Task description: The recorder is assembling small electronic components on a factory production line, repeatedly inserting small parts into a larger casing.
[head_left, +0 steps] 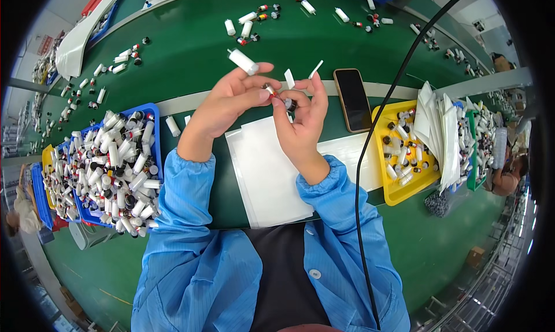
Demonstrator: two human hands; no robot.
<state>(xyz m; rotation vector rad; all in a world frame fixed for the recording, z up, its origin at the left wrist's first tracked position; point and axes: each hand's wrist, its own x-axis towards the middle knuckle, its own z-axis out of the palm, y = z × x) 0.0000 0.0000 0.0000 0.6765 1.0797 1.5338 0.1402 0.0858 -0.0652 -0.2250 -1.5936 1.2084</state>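
Note:
Over the bench, my left hand (pixel 231 100) is closed, its thumb and fingertips pinching a small cylindrical part (pixel 270 91) with red and black bands. A white plastic cylinder (pixel 243 61) with a thin tip lies against the fingers of that same hand. My right hand (pixel 302 121) meets it from the right, thumb and fingers curled around a dark round-ended piece (pixel 290 104). Whether this piece is joined to the banded part is hidden by the fingers. A narrow white strip (pixel 315 69) sticks up from the right fingertips, and another white strip (pixel 289 78) shows beside them.
White sheets (pixel 266 170) lie beneath my hands. A blue bin (pixel 156 115) heaped with white cylinders stands left. A phone (pixel 354 100) and a yellow tray (pixel 386 184) of similar parts are right. A black cable (pixel 361 176) hangs across the view. Loose parts dot the green belt (pixel 191 37).

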